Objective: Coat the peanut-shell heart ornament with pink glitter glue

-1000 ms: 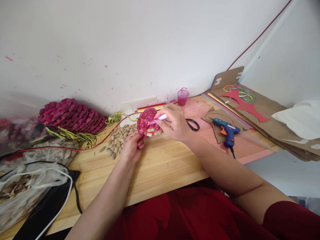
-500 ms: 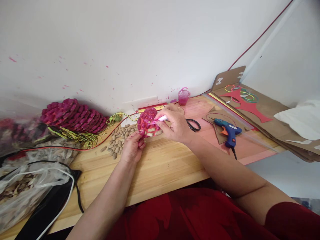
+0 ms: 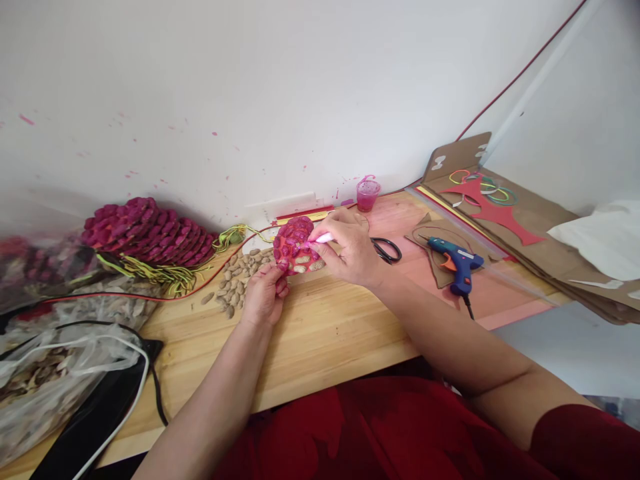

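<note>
At centre frame, the left hand (image 3: 267,291) pinches a peanut disc (image 3: 290,245) and the right hand (image 3: 353,250) a pale brush (image 3: 325,237), both grips closed, seemingly painting, with bare lower peanuts (image 3: 300,269) probably calling for colour next.

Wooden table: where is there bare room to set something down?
Bare tabletop lies between the forearms, from the hands to its near edge. A smaller pink patch sits between the pink cup and glue gun. It's crowded at left: loose peanuts, stacked magenta pieces, plastic bags.
</note>
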A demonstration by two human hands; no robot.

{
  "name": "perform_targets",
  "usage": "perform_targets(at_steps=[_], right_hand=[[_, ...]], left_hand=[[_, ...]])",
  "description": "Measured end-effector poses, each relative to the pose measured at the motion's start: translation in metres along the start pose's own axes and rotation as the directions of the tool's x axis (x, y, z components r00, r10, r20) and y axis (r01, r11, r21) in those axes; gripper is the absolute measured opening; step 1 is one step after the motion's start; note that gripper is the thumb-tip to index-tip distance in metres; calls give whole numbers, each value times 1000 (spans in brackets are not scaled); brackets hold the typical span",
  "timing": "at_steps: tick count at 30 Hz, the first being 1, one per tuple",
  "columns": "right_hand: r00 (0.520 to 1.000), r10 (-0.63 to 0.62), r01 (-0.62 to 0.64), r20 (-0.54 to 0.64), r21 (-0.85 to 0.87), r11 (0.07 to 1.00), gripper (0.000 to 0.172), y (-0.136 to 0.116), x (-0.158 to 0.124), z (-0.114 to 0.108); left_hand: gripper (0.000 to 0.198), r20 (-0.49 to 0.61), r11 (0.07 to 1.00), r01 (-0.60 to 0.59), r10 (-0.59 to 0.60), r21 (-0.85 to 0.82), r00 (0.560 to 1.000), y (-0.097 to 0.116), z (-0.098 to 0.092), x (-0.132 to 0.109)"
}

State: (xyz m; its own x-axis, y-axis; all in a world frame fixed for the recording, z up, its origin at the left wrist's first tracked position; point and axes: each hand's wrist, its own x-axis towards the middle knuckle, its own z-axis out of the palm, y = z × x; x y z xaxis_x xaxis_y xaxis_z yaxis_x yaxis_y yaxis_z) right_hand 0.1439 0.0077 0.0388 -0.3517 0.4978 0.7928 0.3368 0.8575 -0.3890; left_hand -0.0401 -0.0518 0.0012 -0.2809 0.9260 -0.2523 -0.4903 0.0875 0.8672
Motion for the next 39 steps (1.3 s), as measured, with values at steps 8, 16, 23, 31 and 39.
perform_targets(at_steps=[8,16,23,31,39], right_hand=[[1000,11,-11,-5,42,999,5,0,0,0],[999,49,-49,12,24,999,10,1,0,0],[999,34,-34,-8,-36,999,6,1,0,-2],[997,59,-58,44,-26,998,8,-3,0,-1],[999,49,-49,15,-24,999,9,0,1,-2]], left_hand=[[29,14,999,-40,40,30,999,-1,0,-1],[29,-22,982,-151,154,111,988,-4,0,-1],[30,-38,968,-193,202,163,979,-7,-1,0],[27,-34,952,-220,232,214,972,-7,-1,-1],[25,-43,951,-217,232,220,972,-7,0,-2]])
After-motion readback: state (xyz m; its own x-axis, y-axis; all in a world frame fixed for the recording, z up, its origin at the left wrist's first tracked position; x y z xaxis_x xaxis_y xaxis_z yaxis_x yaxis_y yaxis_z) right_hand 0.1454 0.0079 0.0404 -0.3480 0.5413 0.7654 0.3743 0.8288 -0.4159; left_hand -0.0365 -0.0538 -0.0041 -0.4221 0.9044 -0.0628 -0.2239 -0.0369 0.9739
